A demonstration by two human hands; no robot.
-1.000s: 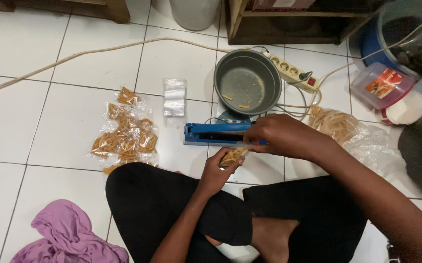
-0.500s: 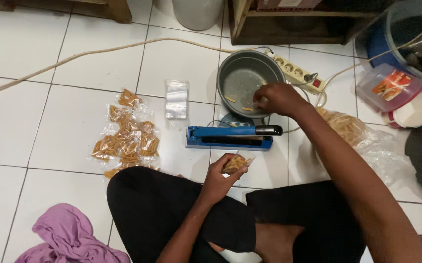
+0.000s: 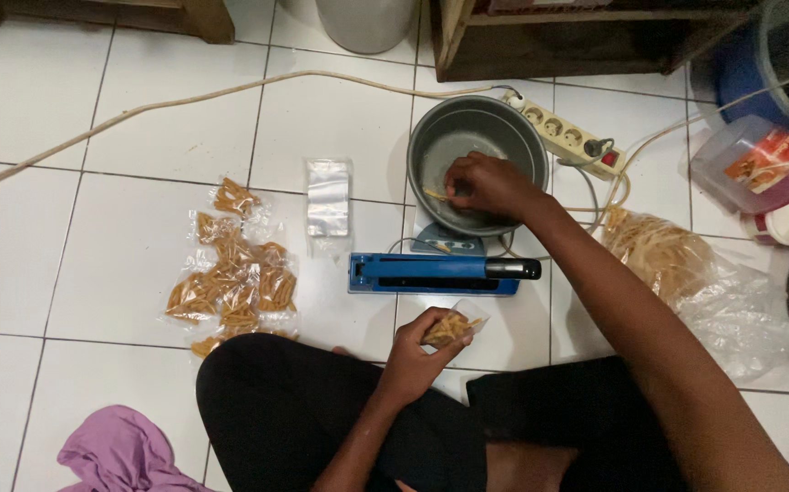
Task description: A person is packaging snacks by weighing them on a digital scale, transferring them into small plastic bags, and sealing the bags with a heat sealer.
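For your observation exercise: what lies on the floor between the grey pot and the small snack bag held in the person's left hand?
In the head view, a blue bag sealer lies across the tiles between the grey pot and the snack bag in the left hand.

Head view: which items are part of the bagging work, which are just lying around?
In use: left hand holding small snack bag; right hand in grey pot; blue sealer; empty bags; sealed packs.
Lying about: purple cloth; power strip; lidded tub.

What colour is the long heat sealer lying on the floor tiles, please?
Blue, with a black handle end; the long heat sealer shows in the head view.
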